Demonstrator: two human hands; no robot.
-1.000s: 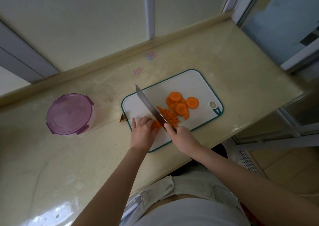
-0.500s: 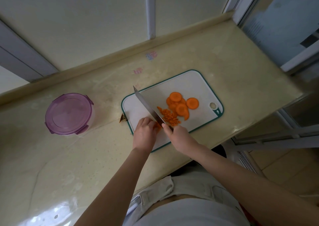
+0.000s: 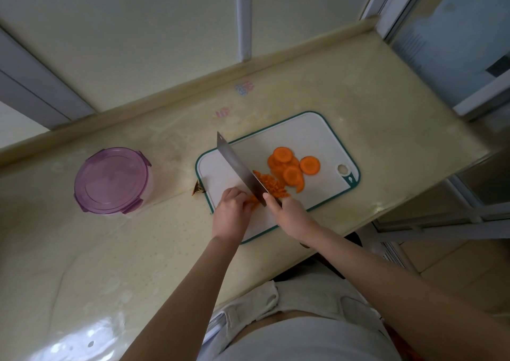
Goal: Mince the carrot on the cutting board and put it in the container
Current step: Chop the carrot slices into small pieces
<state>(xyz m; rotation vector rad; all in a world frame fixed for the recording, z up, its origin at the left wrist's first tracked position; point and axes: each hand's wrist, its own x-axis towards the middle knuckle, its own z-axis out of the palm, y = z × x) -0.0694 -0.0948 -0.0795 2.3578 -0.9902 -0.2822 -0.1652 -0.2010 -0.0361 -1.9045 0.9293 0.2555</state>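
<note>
A white cutting board (image 3: 309,131) with a teal rim lies on the counter. Several round carrot slices (image 3: 289,165) sit on its right half, and a heap of minced carrot (image 3: 271,185) lies just right of the knife blade. My right hand (image 3: 292,213) grips the handle of a broad knife (image 3: 238,167), its blade slanting up and left across the board. My left hand (image 3: 233,210) holds down a small piece of carrot (image 3: 253,200) with curled fingers, right beside the blade. A round container (image 3: 110,181) with a purple lid stands left of the board.
The beige counter (image 3: 386,129) ends at a raised back ledge (image 3: 165,98) and a wall. A small brown scrap (image 3: 198,188) lies at the board's left edge. The counter's right end drops off toward metal frames and floor.
The knife blade has shifted slightly left and my left hand has edged left along the carrot piece. The slices and container have not moved.
</note>
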